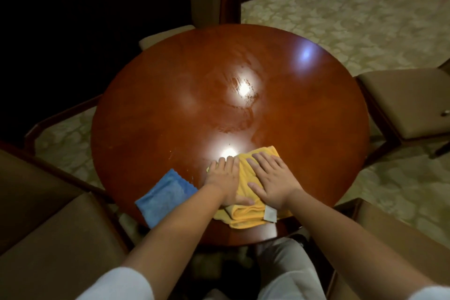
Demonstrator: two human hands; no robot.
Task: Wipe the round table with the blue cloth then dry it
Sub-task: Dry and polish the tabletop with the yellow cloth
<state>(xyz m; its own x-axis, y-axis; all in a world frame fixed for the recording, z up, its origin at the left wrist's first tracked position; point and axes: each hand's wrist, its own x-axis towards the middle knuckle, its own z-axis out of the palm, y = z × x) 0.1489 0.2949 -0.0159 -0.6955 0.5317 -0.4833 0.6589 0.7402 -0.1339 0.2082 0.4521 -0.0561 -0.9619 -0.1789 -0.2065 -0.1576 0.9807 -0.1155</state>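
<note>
The round, glossy reddish-brown table (304, 117) fills the middle of the view, with wet streaks around the light reflections at its centre. A folded yellow cloth (246, 178) lies near the table's front edge. My left hand (224, 178) and my right hand (272, 178) both press flat on it, fingers straight, side by side. The blue cloth (165, 197) lies loose on the table's front left edge, just left of my left forearm, touched by neither hand.
Padded brown chairs ring the table: one at the right (409, 102), one at the front left (48, 238), one at the back (165, 36), one at the front right (394, 238). Pale patterned carpet (341, 19) covers the floor.
</note>
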